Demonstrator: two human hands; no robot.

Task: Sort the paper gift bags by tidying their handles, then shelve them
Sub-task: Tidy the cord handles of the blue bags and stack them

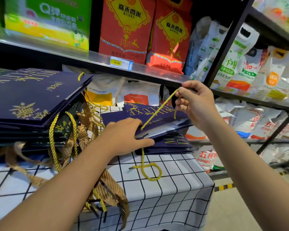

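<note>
We saw a checked-cloth table (pixel 165 184) carrying navy gift bags (pixel 167 144) under our fingers, and a bag stack (pixel 28 104) left of them.

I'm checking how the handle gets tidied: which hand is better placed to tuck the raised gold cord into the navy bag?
Probably the right hand: it already pinches the gold cord above the navy bag. The left hand lies on the bag.
</note>
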